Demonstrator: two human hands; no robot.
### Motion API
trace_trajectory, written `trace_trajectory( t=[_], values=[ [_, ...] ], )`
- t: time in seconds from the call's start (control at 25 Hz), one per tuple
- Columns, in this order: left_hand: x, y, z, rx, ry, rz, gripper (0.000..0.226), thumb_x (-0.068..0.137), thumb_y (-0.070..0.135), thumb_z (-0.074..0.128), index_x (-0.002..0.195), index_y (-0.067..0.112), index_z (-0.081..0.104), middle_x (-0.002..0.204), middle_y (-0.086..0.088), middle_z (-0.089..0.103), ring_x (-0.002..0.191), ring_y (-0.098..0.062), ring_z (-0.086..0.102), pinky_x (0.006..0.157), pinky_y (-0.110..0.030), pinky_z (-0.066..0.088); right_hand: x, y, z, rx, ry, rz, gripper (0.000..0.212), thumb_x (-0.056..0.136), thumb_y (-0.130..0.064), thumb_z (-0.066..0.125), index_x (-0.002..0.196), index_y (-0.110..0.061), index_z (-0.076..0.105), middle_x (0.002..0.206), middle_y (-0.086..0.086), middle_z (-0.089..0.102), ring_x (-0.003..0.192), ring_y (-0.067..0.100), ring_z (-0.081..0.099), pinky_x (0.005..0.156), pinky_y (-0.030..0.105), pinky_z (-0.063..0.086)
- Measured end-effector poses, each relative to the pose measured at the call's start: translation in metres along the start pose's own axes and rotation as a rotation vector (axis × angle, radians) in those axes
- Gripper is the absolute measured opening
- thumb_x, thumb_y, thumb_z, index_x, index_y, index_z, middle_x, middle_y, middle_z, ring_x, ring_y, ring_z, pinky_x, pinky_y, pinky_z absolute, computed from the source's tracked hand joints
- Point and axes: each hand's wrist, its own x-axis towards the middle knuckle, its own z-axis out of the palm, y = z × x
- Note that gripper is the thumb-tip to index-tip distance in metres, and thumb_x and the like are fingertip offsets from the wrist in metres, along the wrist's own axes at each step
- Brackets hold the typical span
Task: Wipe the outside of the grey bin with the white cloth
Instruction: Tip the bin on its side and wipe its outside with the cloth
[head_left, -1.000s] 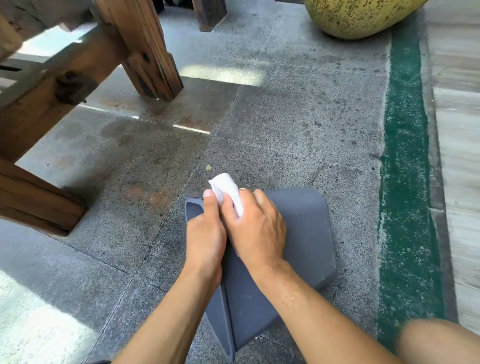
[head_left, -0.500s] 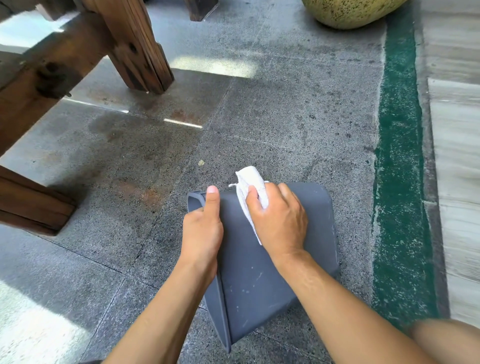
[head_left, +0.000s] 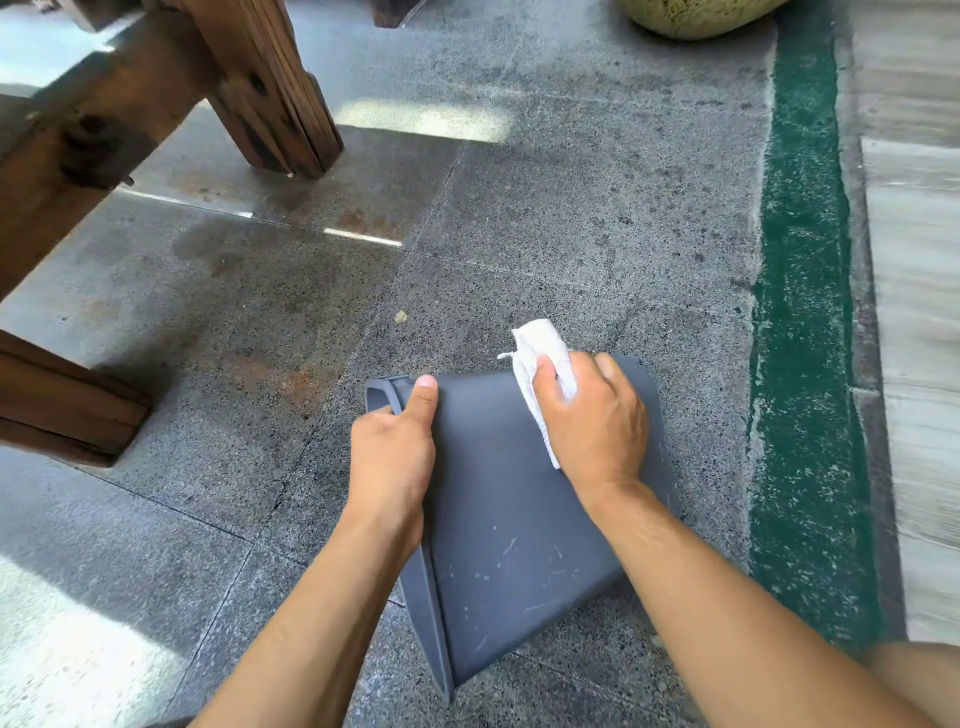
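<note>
Pressing white cloth (head_left: 540, 353) under R hand (head_left: 592, 421) fingers onto grey bin (head_left: 498, 519), L hand (head_left: 392, 457) gripping rim

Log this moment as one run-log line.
left hand grips grey bin edge | right hand presses white cloth on bin's upper side | wiping underway

Grey bin (head_left: 498, 509) on its side, left hand (head_left: 392, 462) at rim, right hand (head_left: 592, 421) over white cloth (head_left: 540, 348)

white cloth (head_left: 543, 358) farther right across grey bin (head_left: 498, 519)
</note>
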Motion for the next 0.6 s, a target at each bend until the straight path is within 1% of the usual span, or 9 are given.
trace_trajectory(
  t=[0.12,0.16,0.28,0.4,0.52,0.6],
  values=[
    [0.002,-0.001,-0.002,0.0,0.034,0.006,0.028,0.095,0.039,0.069,0.091,0.013,0.059,0.074,-0.008,0.059,0.068,-0.017,0.051,0.06,-0.027,0.042,0.005,0.015,-0.002,-0.015,-0.044,0.076,0.038,0.093,-0.046,0.056,0.087,-0.011,0.069,0.088,0.011,0.063,0.079,0.039,0.062,0.062,0.041,0.045],
    [0.003,-0.001,-0.003,0.003,0.043,0.008,0.028,0.095,0.039,0.069,0.09,0.013,0.058,0.073,-0.007,0.058,0.067,-0.017,0.05,0.058,-0.026,0.041,0.007,0.02,-0.002,-0.022,-0.058,0.102,0.038,0.094,-0.047,0.055,0.09,-0.012,0.069,0.091,0.011,0.063,0.081,0.039,0.062,0.064,0.041,0.045],
    [0.005,-0.003,-0.007,0.019,0.048,0.011,0.029,0.092,0.039,0.072,0.091,0.015,0.057,0.077,-0.008,0.056,0.071,-0.017,0.049,0.061,-0.029,0.039,0.012,0.033,-0.003,-0.018,-0.086,0.181,0.038,0.096,-0.049,0.052,0.098,-0.015,0.068,0.1,0.008,0.062,0.087,0.037,0.061,0.067,0.039,0.044],
    [0.005,-0.002,-0.009,0.019,0.051,-0.003,0.026,0.091,0.036,0.074,0.092,0.015,0.059,0.079,-0.01,0.059,0.071,-0.019,0.053,0.066,-0.032,0.043,0.016,0.046,-0.001,-0.006,-0.123,0.232,0.037,0.098,-0.05,0.05,0.103,-0.017,0.067,0.104,0.007,0.059,0.089,0.036,0.06,0.067,0.037,0.04],
    [0.002,0.001,-0.01,0.027,0.067,-0.015,0.023,0.091,0.032,0.074,0.09,0.013,0.062,0.077,-0.009,0.062,0.067,-0.019,0.056,0.061,-0.028,0.045,0.02,0.054,-0.001,-0.023,-0.142,0.26,0.036,0.099,-0.049,0.048,0.108,-0.018,0.066,0.107,0.009,0.06,0.091,0.036,0.06,0.068,0.036,0.039],
    [0.0,0.002,-0.011,0.039,0.073,-0.026,0.024,0.091,0.033,0.074,0.09,0.013,0.06,0.078,-0.011,0.059,0.069,-0.02,0.053,0.06,-0.029,0.043,0.019,0.061,-0.001,-0.043,-0.139,0.281,0.037,0.101,-0.048,0.046,0.114,-0.018,0.064,0.111,0.011,0.059,0.094,0.037,0.06,0.07,0.037,0.039]
  ],
)
